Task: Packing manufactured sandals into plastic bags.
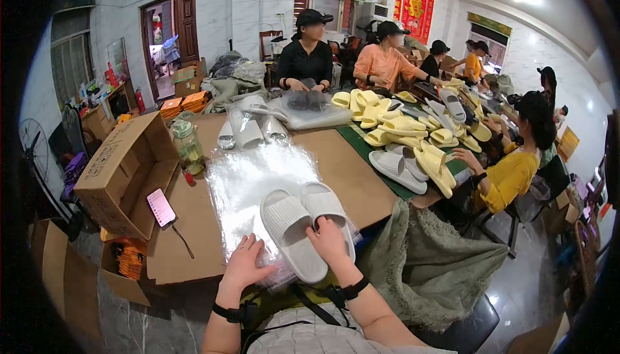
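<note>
A pair of light grey slide slippers lies on a stack of clear plastic bags (236, 179) in front of me, toes pointing away. My right hand (328, 241) grips the right slipper (321, 200), its fingertips at the opening under the ribbed strap. Beside it, touching, is the left slipper (284, 218). Just left of the pair, my left hand (247, 261) rests on the bags' near edge, thumb and fingers apart, with nothing seen in it. Both wrists wear black bands.
Cardboard covers the table (355, 173). An open carton (129, 166), a phone (161, 208) and a green-lidded bottle (187, 144) stand or lie left. More grey slippers (245, 128) and a pile of yellow slippers (400, 124) lie beyond. Green sacking (426, 257) hangs at right. Several co-workers sit around.
</note>
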`<state>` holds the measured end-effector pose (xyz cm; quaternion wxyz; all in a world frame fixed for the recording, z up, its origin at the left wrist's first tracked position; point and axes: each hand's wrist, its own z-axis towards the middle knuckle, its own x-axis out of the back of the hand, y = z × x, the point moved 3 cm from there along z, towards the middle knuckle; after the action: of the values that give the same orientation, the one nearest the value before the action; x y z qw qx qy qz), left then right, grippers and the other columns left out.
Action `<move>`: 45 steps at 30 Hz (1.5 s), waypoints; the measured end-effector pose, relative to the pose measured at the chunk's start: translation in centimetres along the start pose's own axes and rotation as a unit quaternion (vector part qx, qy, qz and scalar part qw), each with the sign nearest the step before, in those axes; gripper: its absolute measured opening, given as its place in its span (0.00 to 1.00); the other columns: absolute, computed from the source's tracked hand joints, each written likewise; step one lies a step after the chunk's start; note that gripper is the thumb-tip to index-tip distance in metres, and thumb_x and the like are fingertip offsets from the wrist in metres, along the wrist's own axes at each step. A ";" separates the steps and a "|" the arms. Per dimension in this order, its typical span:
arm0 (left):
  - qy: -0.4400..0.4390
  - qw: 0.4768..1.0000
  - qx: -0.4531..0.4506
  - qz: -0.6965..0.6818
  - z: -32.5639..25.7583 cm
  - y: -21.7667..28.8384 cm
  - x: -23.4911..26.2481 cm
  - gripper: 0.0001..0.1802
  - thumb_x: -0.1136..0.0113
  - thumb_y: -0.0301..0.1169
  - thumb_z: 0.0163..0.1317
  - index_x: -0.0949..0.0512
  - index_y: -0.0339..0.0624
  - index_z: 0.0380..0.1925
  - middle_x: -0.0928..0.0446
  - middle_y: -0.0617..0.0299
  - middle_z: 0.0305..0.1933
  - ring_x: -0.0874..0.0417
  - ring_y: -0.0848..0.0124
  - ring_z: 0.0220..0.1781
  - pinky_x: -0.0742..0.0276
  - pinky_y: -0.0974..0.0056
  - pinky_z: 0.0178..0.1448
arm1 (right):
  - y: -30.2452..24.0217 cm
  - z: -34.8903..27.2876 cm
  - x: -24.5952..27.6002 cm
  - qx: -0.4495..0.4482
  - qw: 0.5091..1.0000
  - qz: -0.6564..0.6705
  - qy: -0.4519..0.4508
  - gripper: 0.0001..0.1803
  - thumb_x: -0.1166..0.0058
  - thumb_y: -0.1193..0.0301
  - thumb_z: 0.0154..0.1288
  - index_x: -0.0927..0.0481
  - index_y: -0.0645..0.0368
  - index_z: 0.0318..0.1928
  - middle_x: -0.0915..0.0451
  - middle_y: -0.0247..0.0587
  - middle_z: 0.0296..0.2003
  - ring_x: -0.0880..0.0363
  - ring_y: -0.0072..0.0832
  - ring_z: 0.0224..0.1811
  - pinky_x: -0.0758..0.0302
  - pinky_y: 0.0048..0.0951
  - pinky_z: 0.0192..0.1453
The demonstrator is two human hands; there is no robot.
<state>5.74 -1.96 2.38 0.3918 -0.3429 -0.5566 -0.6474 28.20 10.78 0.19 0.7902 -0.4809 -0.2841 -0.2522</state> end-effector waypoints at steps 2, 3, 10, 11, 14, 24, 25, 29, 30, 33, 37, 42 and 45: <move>0.007 1.000 0.003 -0.001 -0.2 -0.1 0.0 0.44 0.29 0.53 0.49 0.27 0.39 0.62 0.37 0.37 0.73 0.40 0.40 0.76 0.36 0.48 0.75 | -0.3 0.0 0.1 -0.007 1.000 -0.008 -0.007 0.18 0.39 0.58 0.64 0.27 0.60 0.38 0.23 0.48 0.34 0.22 0.50 0.37 0.26 0.49 0.40; 0.006 1.000 0.003 -0.001 -0.1 0.0 0.0 0.44 0.29 0.53 0.49 0.27 0.39 0.62 0.37 0.37 0.73 0.40 0.40 0.76 0.36 0.48 0.75 | -0.3 0.0 0.2 -0.009 1.000 -0.008 -0.015 0.18 0.39 0.58 0.64 0.27 0.60 0.38 0.23 0.48 0.34 0.22 0.50 0.37 0.26 0.49 0.40; 0.018 1.000 0.011 -0.021 0.1 0.4 0.3 0.39 0.31 0.53 0.54 0.24 0.39 0.60 0.35 0.37 0.72 0.38 0.40 0.75 0.35 0.48 0.74 | 0.3 0.0 -0.4 0.024 1.000 -0.013 0.012 0.18 0.39 0.57 0.64 0.27 0.59 0.38 0.22 0.50 0.35 0.20 0.53 0.35 0.25 0.52 0.39; 0.026 0.999 0.013 -0.029 0.2 0.5 0.4 0.37 0.32 0.52 0.56 0.24 0.39 0.59 0.34 0.37 0.71 0.36 0.39 0.74 0.35 0.48 0.74 | 0.4 0.0 -0.5 0.024 1.000 -0.012 0.012 0.18 0.39 0.57 0.64 0.27 0.59 0.38 0.22 0.50 0.35 0.20 0.53 0.35 0.25 0.52 0.39; 0.058 0.997 0.022 -0.049 0.3 -0.3 -0.4 0.30 0.35 0.48 0.61 0.22 0.40 0.58 0.30 0.39 0.69 0.34 0.40 0.72 0.33 0.49 0.72 | -0.2 -0.3 -0.2 0.005 1.000 0.003 0.025 0.18 0.39 0.58 0.63 0.27 0.59 0.37 0.22 0.50 0.34 0.20 0.52 0.35 0.26 0.52 0.38; 0.086 0.996 0.022 -0.002 0.7 0.3 0.1 0.20 0.33 0.39 0.58 0.17 0.45 0.49 0.24 0.47 0.63 0.25 0.45 0.66 0.26 0.51 0.65 | 2.8 -3.5 6.4 -0.054 0.977 0.119 0.170 0.19 0.37 0.67 0.66 0.32 0.66 0.29 0.29 0.53 0.24 0.30 0.48 0.26 0.32 0.40 0.31; 0.091 0.996 0.023 0.014 0.8 0.8 0.6 0.18 0.32 0.38 0.56 0.16 0.46 0.46 0.21 0.51 0.58 0.23 0.48 0.61 0.24 0.51 0.61 | 4.2 -3.9 6.6 -0.058 0.968 0.159 0.184 0.18 0.36 0.68 0.65 0.30 0.67 0.30 0.27 0.53 0.25 0.29 0.44 0.25 0.31 0.39 0.30; 0.162 0.984 0.000 0.072 1.3 0.7 0.6 0.14 0.29 0.36 0.51 0.14 0.48 0.39 0.19 0.59 0.45 0.21 0.56 0.48 0.24 0.53 0.53 | 6.7 -5.3 9.1 -0.056 0.938 0.273 0.206 0.10 0.40 0.74 0.67 0.23 0.70 0.42 0.17 0.46 0.33 0.24 0.29 0.33 0.26 0.32 0.41; 0.144 0.987 0.027 0.060 1.5 1.1 0.8 0.14 0.28 0.37 0.50 0.14 0.47 0.37 0.19 0.58 0.47 0.23 0.55 0.51 0.25 0.53 0.55 | 8.0 -5.9 9.6 -0.130 0.940 0.262 0.177 0.09 0.43 0.77 0.69 0.22 0.71 0.45 0.17 0.40 0.36 0.24 0.24 0.38 0.26 0.28 0.46; 0.117 0.991 0.039 0.060 2.3 2.0 1.1 0.15 0.31 0.40 0.56 0.13 0.46 0.40 0.20 0.53 0.52 0.23 0.52 0.57 0.26 0.52 0.62 | 9.0 -7.1 11.0 -0.100 0.879 0.413 0.217 0.12 0.44 0.73 0.72 0.22 0.68 0.50 0.19 0.35 0.43 0.24 0.20 0.44 0.28 0.23 0.50; 0.227 0.970 -0.036 0.081 2.1 1.8 0.1 0.17 0.29 0.40 0.52 0.17 0.45 0.40 0.21 0.47 0.54 0.28 0.47 0.64 0.31 0.50 0.66 | 9.5 -6.9 11.7 -0.096 0.886 0.400 0.213 0.17 0.44 0.71 0.74 0.25 0.69 0.57 0.19 0.37 0.50 0.23 0.23 0.49 0.28 0.25 0.54; 0.146 0.980 -0.136 0.007 1.8 3.3 0.2 0.19 0.30 0.37 0.55 0.19 0.44 0.45 0.21 0.52 0.58 0.22 0.53 0.61 0.25 0.53 0.62 | 9.7 -7.0 10.4 -0.100 0.887 0.410 0.189 0.16 0.45 0.72 0.74 0.25 0.70 0.56 0.19 0.36 0.46 0.23 0.21 0.45 0.28 0.23 0.50; 0.155 0.978 -0.134 0.026 2.0 2.9 -0.5 0.17 0.30 0.38 0.55 0.18 0.46 0.43 0.20 0.55 0.56 0.20 0.54 0.58 0.22 0.54 0.58 | 8.0 -6.9 10.3 -0.079 0.902 0.385 0.181 0.15 0.45 0.73 0.74 0.24 0.69 0.56 0.19 0.36 0.45 0.23 0.20 0.45 0.28 0.23 0.50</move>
<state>8.56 -0.16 3.52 0.4399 -0.3023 -0.3884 -0.7511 42.33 6.54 -0.28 0.8228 -0.5600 0.0915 -0.0325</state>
